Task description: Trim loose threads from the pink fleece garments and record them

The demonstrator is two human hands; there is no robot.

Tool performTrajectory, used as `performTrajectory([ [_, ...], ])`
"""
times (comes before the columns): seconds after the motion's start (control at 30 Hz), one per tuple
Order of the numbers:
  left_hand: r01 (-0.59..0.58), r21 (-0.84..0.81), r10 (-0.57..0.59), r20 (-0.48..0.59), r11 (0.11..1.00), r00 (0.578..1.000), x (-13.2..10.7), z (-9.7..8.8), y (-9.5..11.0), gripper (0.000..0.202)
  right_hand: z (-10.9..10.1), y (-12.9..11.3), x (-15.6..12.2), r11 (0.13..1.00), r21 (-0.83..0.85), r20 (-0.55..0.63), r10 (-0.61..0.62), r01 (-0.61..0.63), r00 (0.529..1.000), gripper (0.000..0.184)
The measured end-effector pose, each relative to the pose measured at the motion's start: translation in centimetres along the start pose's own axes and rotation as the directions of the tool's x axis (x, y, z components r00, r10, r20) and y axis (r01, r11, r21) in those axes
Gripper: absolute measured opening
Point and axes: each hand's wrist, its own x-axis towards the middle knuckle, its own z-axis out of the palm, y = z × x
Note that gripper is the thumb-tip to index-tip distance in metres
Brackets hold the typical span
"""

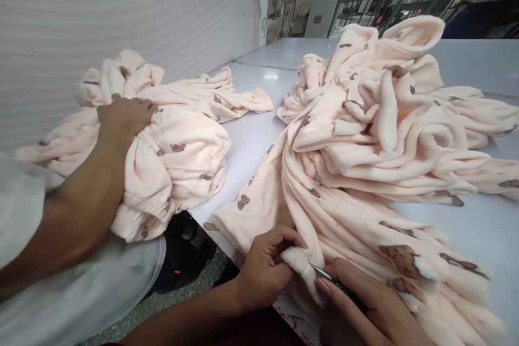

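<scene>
**Peach bear-print fleece garment (348,173): super soft, floppy, easiest taken by the edge**

Pinching a thick folded edge (298,265) firmly with the left hand (263,270). Wrapping the right hand (365,297) closed around small green-handled snips (340,286), tips right against that edge. Heaping all that fleece across a pale worktable (259,119). Also spotting a co-worker's hand (124,119) pressing on a second fleece pile (182,157).

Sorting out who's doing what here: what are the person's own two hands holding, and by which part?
The left hand pinches the pink fleece at a folded edge; the right hand holds a green-handled tool by its handle.
</scene>
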Motion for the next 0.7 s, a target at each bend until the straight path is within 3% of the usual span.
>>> performTrajectory([
  [0.13,0.027,-0.069,-0.027,0.005,0.997,1.0,-0.1,0.5,0.5,0.023,0.6,0.2,-0.3,0.994,-0.058,-0.215,-0.103,0.093,0.971,0.014],
  [0.2,0.06,-0.124,-0.057,0.03,0.99,0.998,0.2,0.6,0.4,0.025,0.8,0.5,-0.3,0.989,-0.116,-0.322,-0.125,0.092,0.939,0.02],
  [0.33,0.296,-0.176,-0.279,0.113,0.939,0.953,1.3,0.0,-0.1,0.034,0.0,1.2,0.3,0.979,-0.202,-0.443,-0.102,0.012,0.891,0.008],
  [0.47,0.376,-0.221,-0.364,0.097,0.9,0.927,2.2,-0.2,-0.3,0.044,-1.0,1.5,0.8,0.967,-0.248,-0.383,-0.154,0.059,0.911,0.012],
  [0.7,0.442,-0.35,-0.466,0.016,0.826,0.885,2.8,0.0,-0.6,0.043,-1.2,1.6,-0.1,0.957,-0.258,-0.231,-0.194,0.132,0.954,0.016],
])
